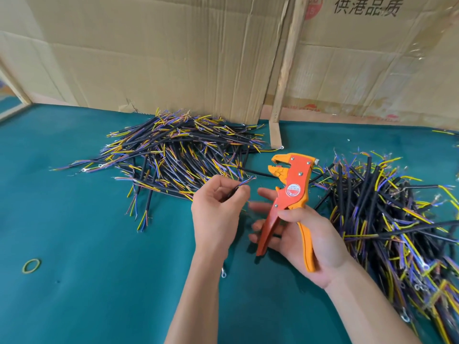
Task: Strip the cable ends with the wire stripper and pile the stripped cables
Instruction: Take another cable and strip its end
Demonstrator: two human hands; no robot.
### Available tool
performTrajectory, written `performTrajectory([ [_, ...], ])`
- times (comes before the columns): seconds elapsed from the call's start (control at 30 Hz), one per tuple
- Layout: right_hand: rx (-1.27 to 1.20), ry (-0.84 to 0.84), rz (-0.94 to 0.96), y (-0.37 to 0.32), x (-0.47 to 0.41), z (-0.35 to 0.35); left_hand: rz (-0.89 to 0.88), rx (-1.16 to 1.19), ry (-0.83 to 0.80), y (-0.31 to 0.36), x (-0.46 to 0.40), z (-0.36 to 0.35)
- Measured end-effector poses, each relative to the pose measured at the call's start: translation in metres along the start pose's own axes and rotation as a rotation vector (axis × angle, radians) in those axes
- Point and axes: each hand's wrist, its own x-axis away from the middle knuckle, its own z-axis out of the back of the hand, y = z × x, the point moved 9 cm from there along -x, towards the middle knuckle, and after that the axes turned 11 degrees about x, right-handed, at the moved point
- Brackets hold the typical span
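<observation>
One cable pinched in the left hand, wire stripper gripped in the right hand, jaws apart: likely mid-strip, next feeding the wire ends in.

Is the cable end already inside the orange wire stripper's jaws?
No, the left hand holds the cable end apart from the orange wire stripper.

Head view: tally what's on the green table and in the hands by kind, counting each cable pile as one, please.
Cable piles: 2, one at centre-left and one on the right
Wire stripper: 1, orange, held in the right hand
Cable pinched in the left hand: 1
Rubber band: 1, yellow-green
Total: 5
</observation>
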Motion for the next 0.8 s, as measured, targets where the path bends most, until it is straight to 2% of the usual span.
performTrajectory([
  [0.13,0.064,0.017,-0.063,0.004,0.004,-0.001,-0.042,0.019,0.021,0.004,-0.003,0.007],
  [0.3,0.161,-0.069,-0.168,0.009,0.012,-0.012,-0.069,0.018,0.012,0.006,-0.005,0.009],
  [0.8,0.184,-0.08,-0.162,0.007,0.012,-0.015,-0.081,-0.02,-0.042,0.006,-0.005,0.006],
])
